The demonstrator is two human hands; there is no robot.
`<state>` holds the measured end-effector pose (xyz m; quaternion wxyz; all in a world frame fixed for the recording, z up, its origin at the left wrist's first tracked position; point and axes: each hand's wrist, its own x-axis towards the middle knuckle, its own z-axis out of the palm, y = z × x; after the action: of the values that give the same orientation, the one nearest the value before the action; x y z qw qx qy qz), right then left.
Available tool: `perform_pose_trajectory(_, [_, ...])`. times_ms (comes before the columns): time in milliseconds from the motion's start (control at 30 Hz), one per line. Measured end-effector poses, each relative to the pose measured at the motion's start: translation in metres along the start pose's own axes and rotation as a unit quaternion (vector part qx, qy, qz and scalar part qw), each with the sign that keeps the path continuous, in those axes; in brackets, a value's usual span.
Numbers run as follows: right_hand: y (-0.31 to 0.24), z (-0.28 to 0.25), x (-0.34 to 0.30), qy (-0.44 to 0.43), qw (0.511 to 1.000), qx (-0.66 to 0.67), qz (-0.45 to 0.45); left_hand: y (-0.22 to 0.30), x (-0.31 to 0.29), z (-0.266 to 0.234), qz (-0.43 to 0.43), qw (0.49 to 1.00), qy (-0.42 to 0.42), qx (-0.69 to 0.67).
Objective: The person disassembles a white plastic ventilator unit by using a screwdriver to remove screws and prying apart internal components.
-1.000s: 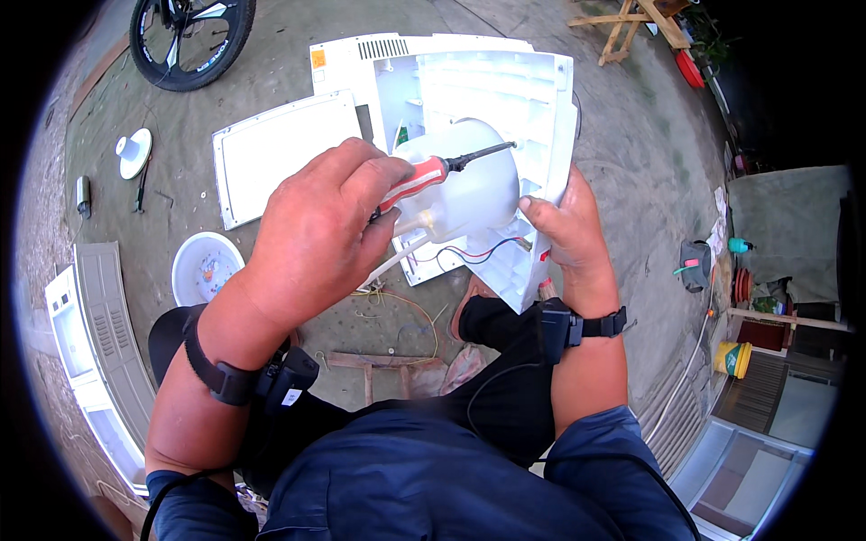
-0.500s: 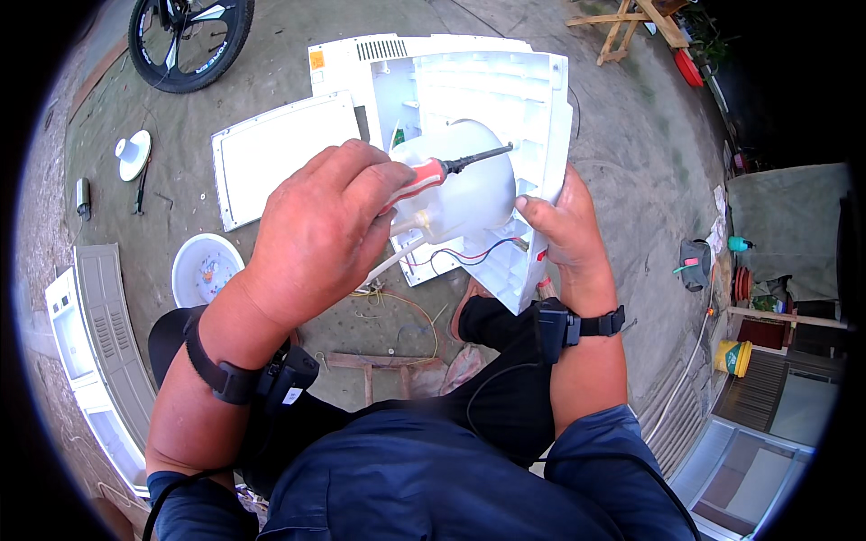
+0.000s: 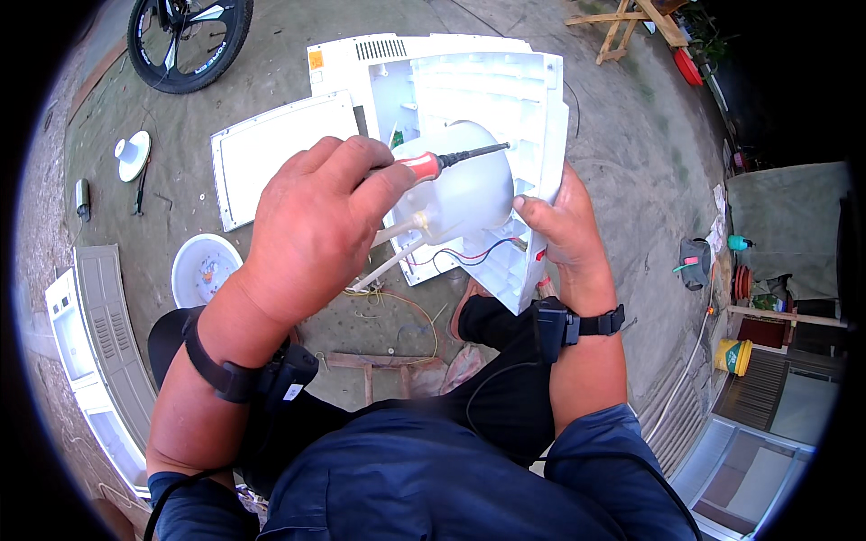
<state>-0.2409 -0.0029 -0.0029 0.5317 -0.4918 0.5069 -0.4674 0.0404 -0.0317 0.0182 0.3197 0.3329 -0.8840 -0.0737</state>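
Observation:
My left hand [image 3: 323,209] is closed round the red handle of a screwdriver [image 3: 456,159], whose dark shaft points right across a translucent white tank [image 3: 469,200]. The tank sits inside an open white plastic housing [image 3: 487,77] with ribbed inner walls. Around the right wall of this housing my right hand [image 3: 566,220] is closed, thumb on the near side and fingers hidden behind. Two pale tubes [image 3: 390,264] run from the tank toward the lower left. Below it, red and dark wires [image 3: 469,256] lead to the housing's lower right part.
A white panel [image 3: 284,160] lies left of the housing, with a white tub [image 3: 206,270] of small parts below it. A white round piece [image 3: 133,156], a bicycle wheel [image 3: 189,43] and grey-white casing parts [image 3: 113,334] are farther left. A low wooden stool [image 3: 383,362] stands between my legs.
My left hand has shifted slightly up and left with the screwdriver, drawing its tip a little left. The housing has moved slightly left with my right hand.

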Motion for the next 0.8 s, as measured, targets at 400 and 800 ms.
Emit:
perform_pose_trajectory(400, [0.020, -0.014, -0.008, -0.006, 0.997, -0.074, 0.014, -0.006, -0.012, 0.011, -0.007, 0.999, 0.024, -0.032])
perform_pose_trajectory(800, [0.014, -0.013, -0.005, 0.024, 0.994, -0.110, -0.007, -0.007, -0.015, 0.011, -0.308, 0.879, -0.022, -0.364])
